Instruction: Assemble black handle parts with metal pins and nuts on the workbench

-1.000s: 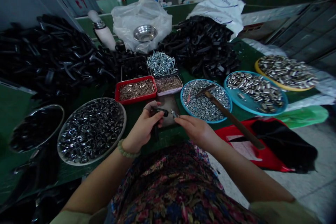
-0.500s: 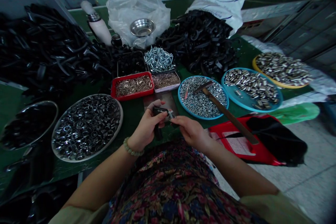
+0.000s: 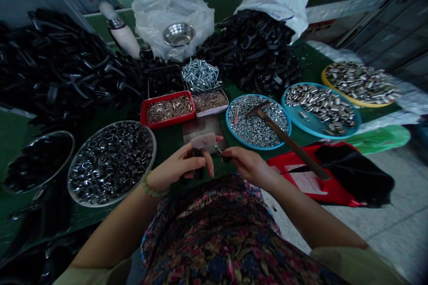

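Observation:
My left hand (image 3: 182, 162), with a bead bracelet at the wrist, is curled around a dark black part (image 3: 199, 172). Its fingers cover most of the part, and motion smears the index finger. Close by on the right, my right hand (image 3: 245, 163) pinches a small metal-and-black piece (image 3: 220, 149) between thumb and fingers. Whether the two pieces touch is hard to make out. Both hands are in front of my body, over the near edge of a flat metal plate (image 3: 190, 128) on the green table.
A hammer (image 3: 294, 149) lies across a blue tray (image 3: 228, 127) of small metal parts. Left stands a round tray (image 3: 154, 151) of black rings. Behind are a red tray (image 3: 167, 121) of pins, screws (image 3: 200, 75) and a black parts heap (image 3: 254, 49). A red-and-black bag (image 3: 347, 178) lies right.
My left hand has shifted slightly left, and its index finger has moved over the black part, which shows less now. My right hand keeps its pinch, slightly farther right.

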`<state>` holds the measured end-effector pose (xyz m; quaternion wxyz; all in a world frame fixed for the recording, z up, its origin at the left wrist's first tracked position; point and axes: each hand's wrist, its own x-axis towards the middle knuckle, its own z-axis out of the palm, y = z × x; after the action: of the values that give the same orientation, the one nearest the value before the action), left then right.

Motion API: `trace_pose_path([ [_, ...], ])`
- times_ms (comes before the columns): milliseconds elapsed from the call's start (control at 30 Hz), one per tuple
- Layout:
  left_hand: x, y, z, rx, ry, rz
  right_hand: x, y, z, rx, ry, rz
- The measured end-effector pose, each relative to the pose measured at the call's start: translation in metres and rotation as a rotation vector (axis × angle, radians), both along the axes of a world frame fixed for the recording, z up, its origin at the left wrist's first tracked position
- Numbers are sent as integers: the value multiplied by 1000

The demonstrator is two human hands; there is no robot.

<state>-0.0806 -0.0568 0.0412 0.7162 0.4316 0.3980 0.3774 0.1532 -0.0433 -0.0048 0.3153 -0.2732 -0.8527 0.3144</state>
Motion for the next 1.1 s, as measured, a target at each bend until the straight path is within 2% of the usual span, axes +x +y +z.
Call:
trace_pose_path([
  [100, 1, 6, 0, -17, 139, 175, 1, 0, -3, 52, 16, 5],
  [133, 1, 6, 1, -29, 137, 172, 1, -1, -4, 63, 3, 29],
  [233, -3, 3, 5, -50, -43, -35, 2, -1, -10, 75, -62, 43],
  [300, -4, 0, 6, -37, -148, -71, 3, -1, -14, 74, -84, 16],
  [467, 9, 4, -12, -124, -39, 311, 4, -3, -13, 75, -66, -41],
  [567, 21, 5, -23, -127, -53, 350, -2, -5, -10, 64, -25, -61],
  [633, 28, 4, -25, -121, -85, 358, -9, -8, -10, -15, 41, -95],
  [767, 36, 2, -23, -104, -133, 373, -22, -18, -14, -363, 305, -228],
  [833, 37, 2, -25, -82, -135, 358, -24, -21, -17, -423, 358, -252],
  [1000, 35, 0, -30, -83, -10, 328, -13, -20, -23, -93, 107, -132],
  [1033, 34, 0, -30, -91, 20, 306, -12, -19, -23, -69, 83, -103],
  [1100, 31, -1, -29, -105, 47, 236, -10, -20, -23, -127, 86, -93],
])
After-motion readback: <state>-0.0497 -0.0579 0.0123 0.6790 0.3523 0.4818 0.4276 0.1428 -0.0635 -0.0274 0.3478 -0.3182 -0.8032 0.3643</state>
